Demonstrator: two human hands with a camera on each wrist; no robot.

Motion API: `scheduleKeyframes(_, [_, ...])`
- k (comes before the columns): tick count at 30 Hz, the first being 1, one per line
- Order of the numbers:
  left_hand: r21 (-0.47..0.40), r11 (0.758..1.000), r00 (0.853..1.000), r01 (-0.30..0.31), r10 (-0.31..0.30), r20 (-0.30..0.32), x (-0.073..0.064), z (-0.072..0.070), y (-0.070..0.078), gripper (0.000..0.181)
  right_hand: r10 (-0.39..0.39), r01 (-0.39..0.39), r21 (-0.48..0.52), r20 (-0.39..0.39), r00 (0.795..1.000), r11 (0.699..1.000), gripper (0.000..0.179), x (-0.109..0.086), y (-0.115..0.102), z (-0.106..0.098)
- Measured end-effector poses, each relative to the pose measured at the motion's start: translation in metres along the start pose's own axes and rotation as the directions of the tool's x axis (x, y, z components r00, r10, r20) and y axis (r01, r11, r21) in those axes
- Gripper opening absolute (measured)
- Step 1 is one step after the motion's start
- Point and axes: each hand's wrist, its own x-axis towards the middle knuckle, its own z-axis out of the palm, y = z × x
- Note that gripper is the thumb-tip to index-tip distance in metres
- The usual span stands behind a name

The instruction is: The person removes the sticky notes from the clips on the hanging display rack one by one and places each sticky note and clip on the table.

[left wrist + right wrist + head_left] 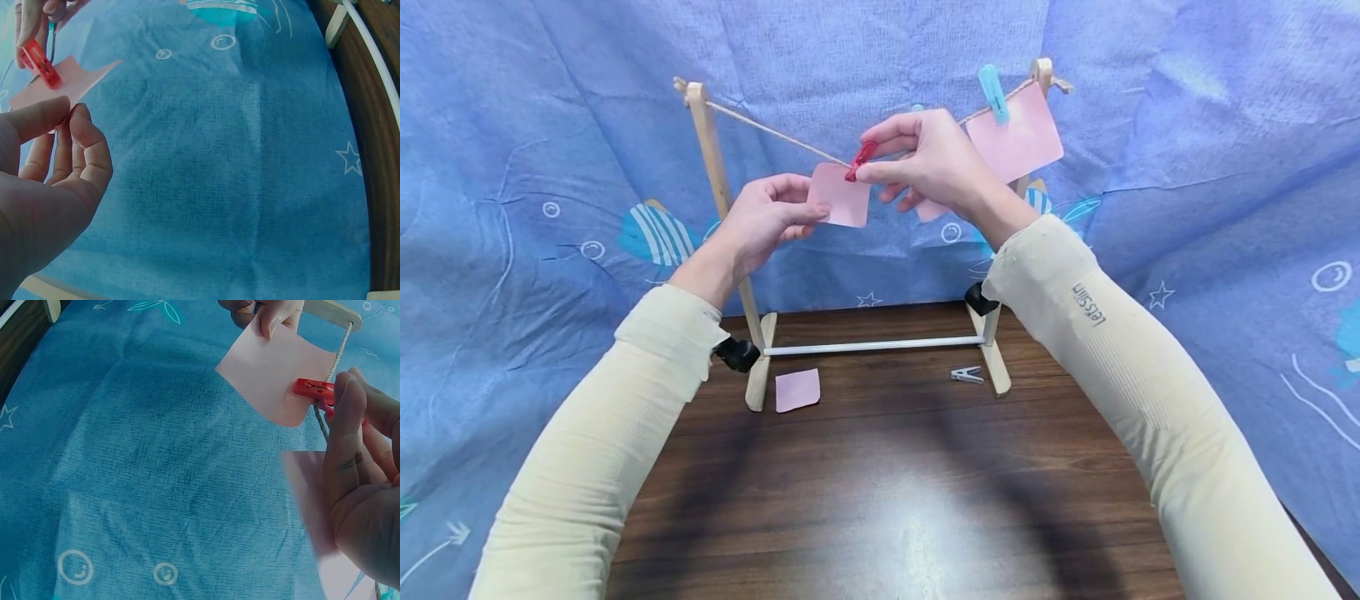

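My left hand (767, 217) pinches the lower left side of a pink paper note (842, 200) between thumb and fingers. The note's top edge is at the sagging rope (775, 133). With thumb and fingertips, my right hand (936, 158) pinches a red clothespin (861, 158), whose jaws lie over the note's upper right corner at the rope. In the right wrist view the red clothespin (312, 389) overlaps both note and rope. A second pink note (931, 210) is mostly hidden behind my right hand. Further right, a light blue clothespin (994, 94) holds another pink note (1022, 133) on the rope.
The rope is strung between two wooden posts (707, 142) joined low down by a white bar (872, 346). On the brown table (880, 467) lie a loose pink note (797, 390) and a grey clothespin (967, 375). A blue patterned cloth (850, 50) hangs behind.
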Motion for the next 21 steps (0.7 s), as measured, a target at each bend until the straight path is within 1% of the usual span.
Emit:
scheduleKeyframes(10, [-0.026, 1.0, 1.0, 0.004, -0.004, 0.01, 0.0, 0.003, -0.002, 0.03, 0.007, -0.007, 0.039, -0.009, 1.0, 0.999, 0.045, -0.001, 0.007, 0.0])
scheduleKeyframes(16, [-0.013, 1.0, 1.0, -0.001, 0.001, 0.01, 0.0, 0.004, -0.005, 0.029, -0.002, 0.002, 0.009, -0.021, 1.0, 1.0, 0.048, -0.001, 0.01, 0.0])
scheduleKeyframes(21, [-0.018, 1.0, 1.0, 0.003, -0.003, 0.005, 0.0, 0.003, -0.005, 0.029, -0.038, 0.037, -0.017, -0.033, 0.999, 0.999, 0.045, -0.001, 0.013, -0.001])
